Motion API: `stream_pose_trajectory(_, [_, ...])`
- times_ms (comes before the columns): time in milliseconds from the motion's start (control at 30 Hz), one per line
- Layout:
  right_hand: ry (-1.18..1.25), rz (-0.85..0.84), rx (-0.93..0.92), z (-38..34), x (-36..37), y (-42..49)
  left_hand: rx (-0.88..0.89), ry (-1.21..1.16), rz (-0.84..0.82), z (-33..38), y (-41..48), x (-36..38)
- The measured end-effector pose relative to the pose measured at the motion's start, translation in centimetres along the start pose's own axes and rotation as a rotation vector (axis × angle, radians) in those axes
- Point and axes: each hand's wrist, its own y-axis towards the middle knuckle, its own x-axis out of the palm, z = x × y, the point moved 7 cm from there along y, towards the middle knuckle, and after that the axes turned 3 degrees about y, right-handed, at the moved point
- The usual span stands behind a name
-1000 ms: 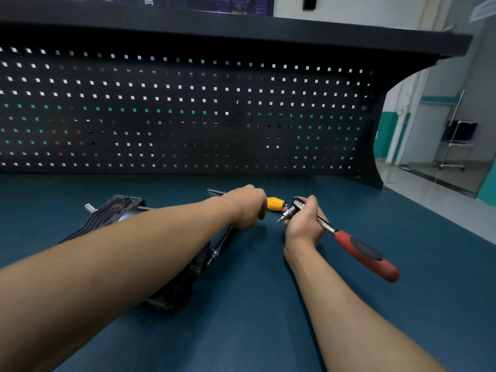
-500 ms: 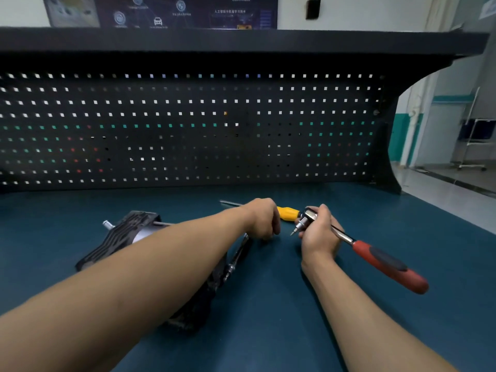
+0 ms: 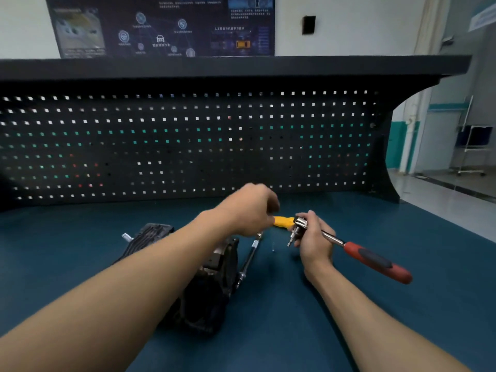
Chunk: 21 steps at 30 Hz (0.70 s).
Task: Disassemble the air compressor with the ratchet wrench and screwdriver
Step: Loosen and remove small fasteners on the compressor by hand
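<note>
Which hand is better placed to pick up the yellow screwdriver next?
Left, probably. The left hand is right at the yellow handle of the screwdriver, while the right hand is occupied, gripping the ratchet wrench near its head.

I see a dark blue bench top, and a black pegboard with many small square holes stands upright along its far edge, under a black shelf. On the white wall above the shelf hangs a dark poster with small icons and text too blurred to read, and just to its right there is a small black box. Far to the right, past the bench, I see a light floor and a white stand with a blue panel.
</note>
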Motion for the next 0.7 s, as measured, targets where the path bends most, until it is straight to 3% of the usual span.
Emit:
stream_pose_trajectory(100, [-0.018,-0.067,-0.136,-2.4,1.8,-1.8,-0.015,-0.185,0.195,-2.2,-5.3,-4.5])
stream_pose_trajectory(200, [0.060,-0.271,-0.271,-5.7,6.1,-5.2,-0.080,-0.305,0.280,-5.7,-10.9,-4.6])
stream_pose_trajectory(333, [0.072,-0.580,-0.200,-7.9,11.1,-9.8,-0.260,-0.461,0.405,-9.1,-14.2,-1.9])
stream_pose_trajectory(433, [0.047,-0.717,-0.100,-7.8,12.4,-12.0,-0.270,-0.538,0.455,-9.4,-14.6,-1.5])
stream_pose_trajectory(567, [0.021,-0.734,-0.047,-6.8,12.5,-12.9,-0.182,-0.567,0.456,-8.8,-14.8,-1.5])
stream_pose_trajectory(700, [-0.028,-0.693,-0.074,-5.7,11.9,-12.9,-0.134,-0.623,0.338,-8.4,-14.5,-1.2])
